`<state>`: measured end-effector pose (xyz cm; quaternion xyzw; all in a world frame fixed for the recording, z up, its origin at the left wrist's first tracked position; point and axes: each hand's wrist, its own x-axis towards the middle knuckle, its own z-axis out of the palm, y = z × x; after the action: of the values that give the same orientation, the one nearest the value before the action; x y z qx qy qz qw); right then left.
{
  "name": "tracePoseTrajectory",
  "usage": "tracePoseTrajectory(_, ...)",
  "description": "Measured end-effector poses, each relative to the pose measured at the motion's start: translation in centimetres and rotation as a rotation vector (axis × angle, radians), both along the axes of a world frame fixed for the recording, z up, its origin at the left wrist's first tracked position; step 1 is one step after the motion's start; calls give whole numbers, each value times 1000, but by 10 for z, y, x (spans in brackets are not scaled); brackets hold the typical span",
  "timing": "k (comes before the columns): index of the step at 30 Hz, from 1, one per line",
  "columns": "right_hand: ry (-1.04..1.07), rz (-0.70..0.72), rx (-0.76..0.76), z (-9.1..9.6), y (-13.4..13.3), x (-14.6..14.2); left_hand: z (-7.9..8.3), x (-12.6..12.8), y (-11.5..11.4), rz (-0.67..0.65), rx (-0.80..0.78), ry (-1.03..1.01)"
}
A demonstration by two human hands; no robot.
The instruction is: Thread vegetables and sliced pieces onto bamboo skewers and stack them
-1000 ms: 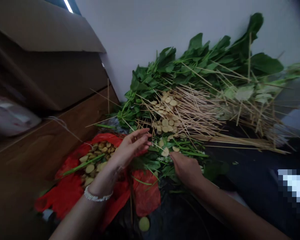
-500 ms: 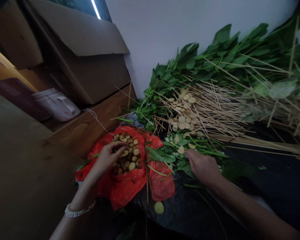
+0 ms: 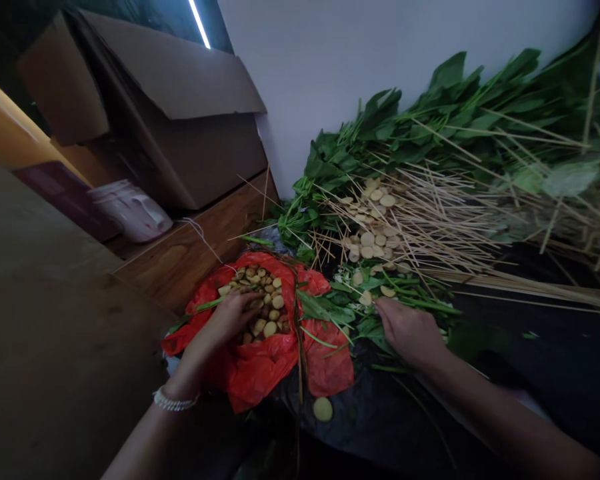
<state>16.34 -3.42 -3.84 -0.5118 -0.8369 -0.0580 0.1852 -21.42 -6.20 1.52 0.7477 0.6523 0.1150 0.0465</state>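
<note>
My left hand (image 3: 225, 320) reaches into a red plastic bag (image 3: 260, 367) full of pale round slices (image 3: 265, 313), fingers curled down among them; what they grip is hidden. My right hand (image 3: 410, 330) rests palm down on loose green leaves (image 3: 350, 313) just right of the bag, its fingertips bent near a slice (image 3: 365, 298); whether it holds anything I cannot see. Behind lies a heap of thin bamboo skewers (image 3: 440, 227), some threaded with slices (image 3: 373, 227).
A big pile of leafy greens (image 3: 455, 120) leans against the white wall. An open cardboard box (image 3: 180, 127) and a white container (image 3: 133, 210) sit at left on a wooden surface (image 3: 190, 253). One slice (image 3: 323, 409) lies on the black sheet (image 3: 380, 427).
My left hand has moved from the skewer pile down and left into the red bag. The right hand has stayed on the leaves. The view has swung left.
</note>
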Motion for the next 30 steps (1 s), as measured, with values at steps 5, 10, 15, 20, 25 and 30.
tracePoseTrajectory(5,-10,2,-70,8,-1,-2,26,20,0,-5,10,-195)
tracePoseTrajectory(10,-14,-19,-70,14,2,0,39,82,-1,35,-250,-1081)
tracePoseTrajectory(15,-3,-41,-46,20,8,7,22,131,10,56,-542,-1636)
tracePoseTrajectory(20,3,-101,7,37,16,21,19,170,40,-18,-769,-1728)
tracePoseTrajectory(25,-9,-151,78,49,17,45,17,221,77,-69,-801,-1723)
tracePoseTrajectory(30,103,-183,190,41,9,60,-5,245,97,-34,-751,-1836)
